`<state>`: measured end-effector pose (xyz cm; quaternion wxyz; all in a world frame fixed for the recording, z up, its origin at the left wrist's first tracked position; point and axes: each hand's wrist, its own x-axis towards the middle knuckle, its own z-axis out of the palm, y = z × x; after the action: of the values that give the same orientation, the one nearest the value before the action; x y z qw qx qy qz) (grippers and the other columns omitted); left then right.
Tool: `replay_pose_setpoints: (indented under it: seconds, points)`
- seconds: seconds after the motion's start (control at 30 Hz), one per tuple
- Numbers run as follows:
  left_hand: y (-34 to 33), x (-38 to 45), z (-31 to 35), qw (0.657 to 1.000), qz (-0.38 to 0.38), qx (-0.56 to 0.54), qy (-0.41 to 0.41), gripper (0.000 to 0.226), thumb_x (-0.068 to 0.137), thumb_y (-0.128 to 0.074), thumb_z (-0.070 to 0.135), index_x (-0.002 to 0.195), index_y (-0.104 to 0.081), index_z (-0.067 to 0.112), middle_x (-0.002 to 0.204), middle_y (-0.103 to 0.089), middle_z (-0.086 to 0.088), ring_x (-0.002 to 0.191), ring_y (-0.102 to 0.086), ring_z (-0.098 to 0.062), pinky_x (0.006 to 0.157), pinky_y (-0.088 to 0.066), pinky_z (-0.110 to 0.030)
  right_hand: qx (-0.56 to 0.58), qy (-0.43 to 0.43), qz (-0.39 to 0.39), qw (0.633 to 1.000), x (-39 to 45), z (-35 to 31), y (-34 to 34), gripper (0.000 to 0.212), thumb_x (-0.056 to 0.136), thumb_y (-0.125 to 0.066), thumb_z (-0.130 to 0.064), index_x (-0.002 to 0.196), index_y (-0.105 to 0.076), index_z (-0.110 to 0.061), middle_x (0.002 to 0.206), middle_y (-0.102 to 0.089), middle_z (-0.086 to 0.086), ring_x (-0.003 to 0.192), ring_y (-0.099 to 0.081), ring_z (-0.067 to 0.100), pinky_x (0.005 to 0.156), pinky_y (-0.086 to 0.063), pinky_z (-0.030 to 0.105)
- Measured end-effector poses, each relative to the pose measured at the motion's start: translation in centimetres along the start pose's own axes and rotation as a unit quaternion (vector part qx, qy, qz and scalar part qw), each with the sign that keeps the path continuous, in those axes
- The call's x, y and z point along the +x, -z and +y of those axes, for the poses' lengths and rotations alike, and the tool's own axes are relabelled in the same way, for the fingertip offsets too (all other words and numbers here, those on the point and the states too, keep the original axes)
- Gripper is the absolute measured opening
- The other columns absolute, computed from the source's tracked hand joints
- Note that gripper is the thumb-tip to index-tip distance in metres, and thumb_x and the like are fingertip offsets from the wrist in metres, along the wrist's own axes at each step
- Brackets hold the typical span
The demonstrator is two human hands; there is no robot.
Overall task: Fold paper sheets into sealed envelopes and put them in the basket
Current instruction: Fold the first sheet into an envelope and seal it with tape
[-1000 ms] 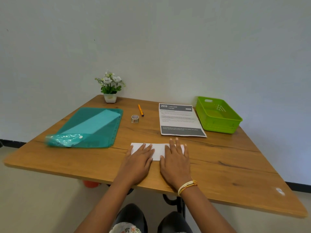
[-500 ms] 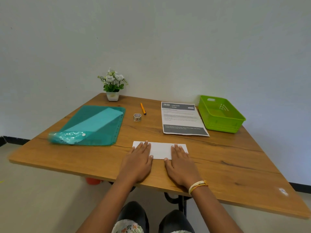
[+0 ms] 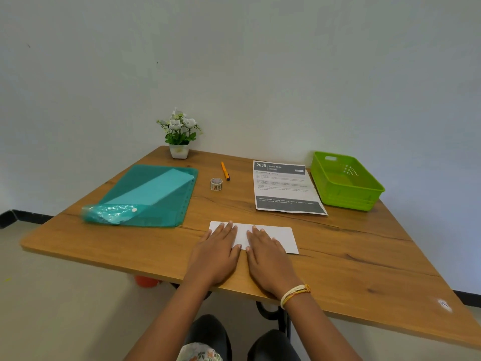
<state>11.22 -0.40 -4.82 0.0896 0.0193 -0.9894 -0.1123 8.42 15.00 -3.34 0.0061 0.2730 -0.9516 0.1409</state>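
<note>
1. White folded paper lies near the table's front edge; my left hand and right hand press it flat, fingers straight, gripping nothing.
2. Uneven pressure could skew the crease, I judge, spoiling the seal.
3. Sliding palms might drag the sheet off the edge.
4. Green basket waits well apart, far right.

both hands, left hand and right hand, lie flat with straight fingers on the folded white paper near the table edge; green basket stands far right.
</note>
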Motion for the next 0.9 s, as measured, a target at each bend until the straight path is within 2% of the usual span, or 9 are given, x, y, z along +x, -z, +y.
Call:
replay_pose_setpoints:
  seconds: [0.33,0.53,0.7,0.8,0.9]
  points:
    - [0.0,0.0,0.1,0.999,0.005,-0.016,0.029,0.059,0.098,-0.023,0.053,0.152,-0.013,0.031,0.16,-0.006,0.006,0.147,-0.003,-0.012,0.12,-0.007,-0.038,-0.008,-0.099,0.018,0.995,-0.6,3.8,0.5,0.059,0.101,-0.025,-0.05,0.153,-0.018,-0.023,0.162,-0.013,-0.002,0.149,-0.01,0.016,0.12,-0.012,0.037]
    - [-0.2,-0.2,-0.2,0.997,0.029,-0.049,0.047,0.059,0.097,-0.028,0.053,0.151,-0.02,0.029,0.161,-0.009,0.003,0.147,-0.006,-0.013,0.118,-0.006,-0.036,-0.023,-0.168,0.044,0.985,0.1,5.0,0.9,0.06,0.101,-0.025,-0.049,0.153,-0.021,-0.017,0.161,-0.017,0.004,0.148,-0.014,0.021,0.12,-0.016,0.039]
    - [-0.2,-0.2,-0.2,0.998,0.024,-0.042,0.043,0.059,0.098,-0.027,0.052,0.151,-0.021,0.029,0.16,-0.015,0.003,0.147,-0.009,-0.013,0.118,-0.006,-0.036,-0.022,-0.171,0.057,0.983,0.1,5.1,0.9,0.061,0.101,-0.026,-0.049,0.152,-0.023,-0.016,0.16,-0.019,0.005,0.148,-0.015,0.022,0.12,-0.017,0.039]
    - [0.2,-0.3,-0.3,0.997,0.023,-0.066,0.036,0.058,0.097,-0.033,0.05,0.15,-0.023,0.028,0.159,-0.017,0.004,0.146,-0.01,-0.012,0.118,-0.006,-0.035,-0.019,-0.172,0.109,0.979,0.0,4.6,0.9,0.06,0.101,-0.029,-0.048,0.15,-0.028,-0.014,0.159,-0.022,0.007,0.148,-0.016,0.023,0.12,-0.015,0.039]
    - [1.0,-1.0,-1.0,0.993,0.039,-0.107,0.022,0.055,0.096,-0.043,0.043,0.148,-0.029,0.03,0.158,-0.02,0.007,0.145,-0.014,-0.009,0.117,-0.009,-0.034,0.015,-0.115,0.158,0.981,0.1,2.6,0.6,0.052,0.1,-0.037,-0.04,0.145,-0.039,-0.014,0.155,-0.032,0.006,0.145,-0.023,0.021,0.12,-0.017,0.037]
